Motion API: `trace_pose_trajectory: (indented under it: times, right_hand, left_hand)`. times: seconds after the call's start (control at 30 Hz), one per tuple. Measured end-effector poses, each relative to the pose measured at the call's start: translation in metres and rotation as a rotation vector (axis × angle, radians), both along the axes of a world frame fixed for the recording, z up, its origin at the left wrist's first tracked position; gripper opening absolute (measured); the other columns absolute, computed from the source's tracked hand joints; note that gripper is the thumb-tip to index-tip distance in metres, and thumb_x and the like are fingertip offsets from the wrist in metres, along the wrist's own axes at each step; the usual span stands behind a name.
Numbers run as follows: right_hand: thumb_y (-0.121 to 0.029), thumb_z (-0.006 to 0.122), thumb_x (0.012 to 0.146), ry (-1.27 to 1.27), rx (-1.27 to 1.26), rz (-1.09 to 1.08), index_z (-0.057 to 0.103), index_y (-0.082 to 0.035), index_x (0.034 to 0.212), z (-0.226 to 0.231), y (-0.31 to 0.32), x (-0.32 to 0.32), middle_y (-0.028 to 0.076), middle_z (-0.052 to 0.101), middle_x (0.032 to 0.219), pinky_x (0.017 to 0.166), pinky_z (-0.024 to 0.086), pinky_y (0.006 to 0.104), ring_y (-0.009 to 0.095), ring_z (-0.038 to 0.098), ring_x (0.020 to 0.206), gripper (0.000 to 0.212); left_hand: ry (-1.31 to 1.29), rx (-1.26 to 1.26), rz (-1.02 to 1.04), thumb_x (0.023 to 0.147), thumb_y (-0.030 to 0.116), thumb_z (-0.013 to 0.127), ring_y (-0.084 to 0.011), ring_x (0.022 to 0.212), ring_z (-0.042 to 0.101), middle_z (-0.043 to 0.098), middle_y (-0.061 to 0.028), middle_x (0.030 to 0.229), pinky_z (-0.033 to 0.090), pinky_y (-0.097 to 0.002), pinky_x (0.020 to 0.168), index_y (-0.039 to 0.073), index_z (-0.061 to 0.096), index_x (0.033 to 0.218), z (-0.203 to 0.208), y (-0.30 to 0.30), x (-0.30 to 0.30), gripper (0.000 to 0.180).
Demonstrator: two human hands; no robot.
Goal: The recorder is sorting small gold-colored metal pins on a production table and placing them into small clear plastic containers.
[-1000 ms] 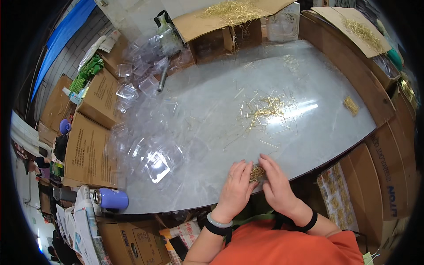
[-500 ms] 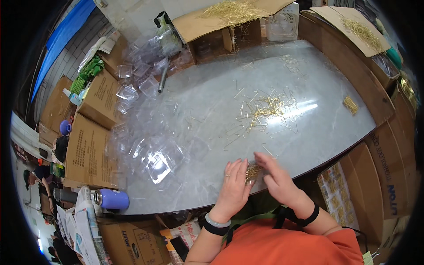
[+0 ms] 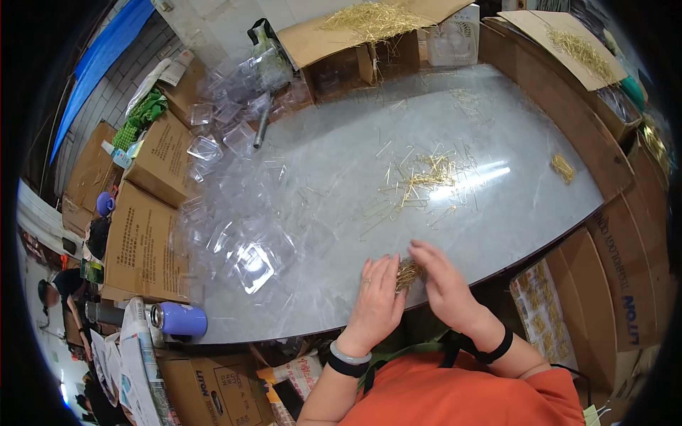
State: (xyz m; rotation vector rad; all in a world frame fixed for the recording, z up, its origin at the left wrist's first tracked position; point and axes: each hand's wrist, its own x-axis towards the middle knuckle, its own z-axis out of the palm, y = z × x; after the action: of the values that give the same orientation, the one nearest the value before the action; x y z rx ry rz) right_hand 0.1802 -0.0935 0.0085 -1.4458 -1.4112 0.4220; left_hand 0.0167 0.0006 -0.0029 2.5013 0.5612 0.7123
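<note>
A small bundle of gold wire hooks (image 3: 408,274) is between my two hands at the table's near edge. My left hand (image 3: 375,298) grips it from the left side, its fingers held straight and close together. On the other side my right hand (image 3: 450,290) has its fingers stretched out, the palm turned toward the bundle. Whether the right palm touches the wires I cannot tell. Farther off lies a loose pile of the same gold wire hooks (image 3: 435,170), with stray ones around it. Another tidy bundle (image 3: 563,168) rests near the table's right edge.
Clear plastic boxes (image 3: 249,248) cover the table's left side, with a metal tube (image 3: 262,128) behind them. A purple bottle (image 3: 179,319) stands at the near left corner. Cardboard boxes (image 3: 145,245) line the left, and a cardboard shelf (image 3: 302,42) stands at the back.
A loose hook just beyond my right fingertips is gone from that spot; one now lies closer to the pile. My right hand has shifted slightly; my left stays beside the bundle.
</note>
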Motion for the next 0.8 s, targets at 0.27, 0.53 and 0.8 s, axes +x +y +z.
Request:
trace_pose_trajectory:
  times: [0.27,0.53,0.8]
  right_hand:
    - [0.013,0.049,0.078,-0.101,-0.138,0.152,0.043,0.002,0.147,0.010,0.000,0.010,0.026,0.046,0.148,0.115,0.041,0.0468,0.045,0.045,0.138,0.071]
    - [-0.009,0.075,0.082,-0.472,-0.134,0.301,0.042,-0.001,0.150,0.022,0.006,0.023,0.021,0.047,0.149,0.116,0.036,0.0486,0.038,0.044,0.141,0.076]
    - [-0.010,0.073,0.086,-0.443,-0.085,0.204,0.049,-0.001,0.142,0.010,0.001,0.016,0.019,0.051,0.142,0.111,0.043,0.0478,0.040,0.050,0.132,0.062]
  left_hand:
    - [0.027,0.044,-0.008,0.087,0.007,0.069,-0.0448,0.136,0.043,0.045,-0.0267,0.143,0.031,-0.0600,0.118,-0.006,0.035,0.151,0.003,-0.003,0.001,0.074]
    - [-0.079,-0.234,-0.040,0.085,-0.002,0.066,-0.0421,0.137,0.044,0.041,-0.0254,0.146,0.038,-0.0483,0.116,-0.004,0.024,0.157,0.004,0.001,-0.004,0.084]
    - [0.004,-0.225,-0.058,0.089,-0.009,0.056,-0.0429,0.134,0.049,0.043,-0.0274,0.145,0.042,-0.0450,0.113,-0.004,0.026,0.158,0.008,0.007,-0.010,0.076]
